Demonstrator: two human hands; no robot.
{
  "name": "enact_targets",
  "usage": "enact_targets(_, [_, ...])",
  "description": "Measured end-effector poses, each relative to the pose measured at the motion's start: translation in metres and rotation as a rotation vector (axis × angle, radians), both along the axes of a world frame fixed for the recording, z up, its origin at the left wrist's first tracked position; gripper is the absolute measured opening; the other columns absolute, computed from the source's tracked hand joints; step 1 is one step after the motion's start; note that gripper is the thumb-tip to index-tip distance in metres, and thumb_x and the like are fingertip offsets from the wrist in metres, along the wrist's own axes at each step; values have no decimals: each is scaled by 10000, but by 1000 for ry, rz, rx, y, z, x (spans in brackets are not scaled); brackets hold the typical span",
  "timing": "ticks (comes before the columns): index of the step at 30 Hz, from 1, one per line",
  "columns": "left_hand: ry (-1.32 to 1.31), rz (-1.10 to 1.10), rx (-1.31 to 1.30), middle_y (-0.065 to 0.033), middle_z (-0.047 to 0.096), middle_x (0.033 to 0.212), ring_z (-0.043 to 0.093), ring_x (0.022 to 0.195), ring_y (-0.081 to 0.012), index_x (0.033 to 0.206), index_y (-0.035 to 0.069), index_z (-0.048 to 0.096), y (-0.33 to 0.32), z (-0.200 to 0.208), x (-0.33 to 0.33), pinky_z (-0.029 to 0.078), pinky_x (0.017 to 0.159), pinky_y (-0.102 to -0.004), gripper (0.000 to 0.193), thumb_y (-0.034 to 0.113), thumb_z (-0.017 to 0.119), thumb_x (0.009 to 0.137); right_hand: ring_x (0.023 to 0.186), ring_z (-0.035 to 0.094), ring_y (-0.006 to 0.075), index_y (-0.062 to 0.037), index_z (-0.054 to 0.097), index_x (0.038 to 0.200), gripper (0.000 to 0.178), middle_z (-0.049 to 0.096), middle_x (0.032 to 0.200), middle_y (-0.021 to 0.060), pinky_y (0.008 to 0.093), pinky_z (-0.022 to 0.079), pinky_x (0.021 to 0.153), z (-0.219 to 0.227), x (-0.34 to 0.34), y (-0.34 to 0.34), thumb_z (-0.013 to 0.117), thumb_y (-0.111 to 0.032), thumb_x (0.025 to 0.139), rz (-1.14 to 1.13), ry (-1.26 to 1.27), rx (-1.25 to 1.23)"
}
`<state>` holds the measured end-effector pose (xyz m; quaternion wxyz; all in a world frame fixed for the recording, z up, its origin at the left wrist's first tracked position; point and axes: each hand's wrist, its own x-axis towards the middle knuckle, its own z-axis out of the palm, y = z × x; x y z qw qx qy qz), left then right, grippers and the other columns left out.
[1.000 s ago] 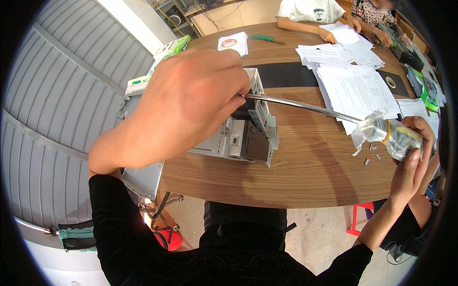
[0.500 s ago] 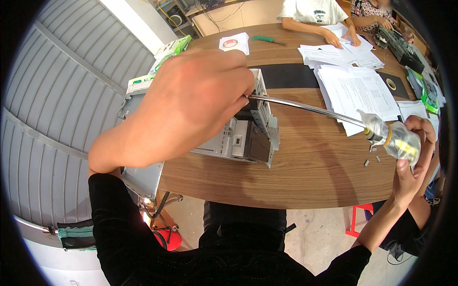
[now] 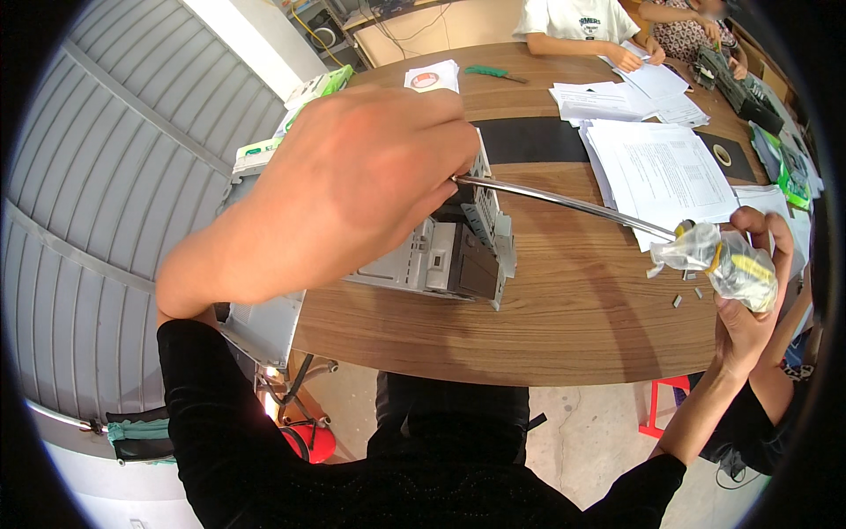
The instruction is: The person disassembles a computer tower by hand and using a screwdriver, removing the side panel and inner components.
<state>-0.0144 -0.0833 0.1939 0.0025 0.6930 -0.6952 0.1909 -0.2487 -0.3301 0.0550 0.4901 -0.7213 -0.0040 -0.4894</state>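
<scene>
The long screwdriver slants through the air, from above the open computer case to well right of it. The right hand curls its fingers around the plastic-wrapped handle; the left hand, over the case, has thumb and forefinger closed at the tip. Whether they also pinch some small part there is hidden.

The steel shaft looks stiff, smooth and probably slippery, light enough for one hand. The surer hold should be the thick handle, though its loose clear wrap, bound by a yellowish rubber band, could slip or twist in the palm. The case looks rigid, its thin metal rims perhaps sharp to knuckles.

Bare wood on the table right of the case leaves room beneath the shaft. The table's curved edge runs on the case's near side; a paper stack lies to its far right, and small grey pieces lie right of it.
</scene>
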Motion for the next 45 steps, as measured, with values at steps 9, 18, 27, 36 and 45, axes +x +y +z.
enact_targets(9, [-8, -23, 39, -89, 506, 770, 537, 711, -291, 796, 40, 530, -3, 2, 0, 430, 612, -381, 225, 24, 703, 653, 845, 584, 149, -16, 345, 1303, 730, 530, 1034, 135, 204, 491, 638, -4, -11, -2, 704, -372, 777, -107, 86, -20])
enact_targets(18, [-27, -50, 56, -93, 507, 777, 538, 706, -296, 784, 35, 537, -3, 3, 1, 437, 610, -389, 206, 17, 697, 656, 918, 532, 158, 1, 403, 1253, 768, 498, 1121, 120, 253, 443, 713, 5, -15, 10, 699, -496, 747, -155, 294, 51])
enact_targets(27, [21, -7, 44, -91, 507, 760, 542, 719, -291, 784, 36, 535, -2, 1, 1, 438, 613, -380, 206, 8, 694, 656, 840, 568, 137, -2, 388, 1268, 806, 502, 1105, 106, 195, 421, 507, -2, -11, 7, 678, -546, 748, 73, 142, 319])
enact_targets(36, [19, 9, 54, -87, 511, 758, 542, 707, -280, 788, 40, 533, -3, 1, 0, 438, 597, -370, 210, 6, 695, 660, 828, 568, 126, 12, 397, 1266, 729, 528, 1038, 118, 164, 434, 508, 7, -10, 11, 720, -405, 764, -121, 214, -157])
enact_targets(45, [10, -6, 50, -88, 503, 760, 539, 705, -282, 782, 37, 525, -3, 2, 0, 439, 594, -369, 215, 16, 698, 656, 1004, 527, 177, -20, 360, 1301, 710, 505, 1123, 133, 195, 471, 650, -1, -3, 10, 637, -462, 820, -156, 118, -160])
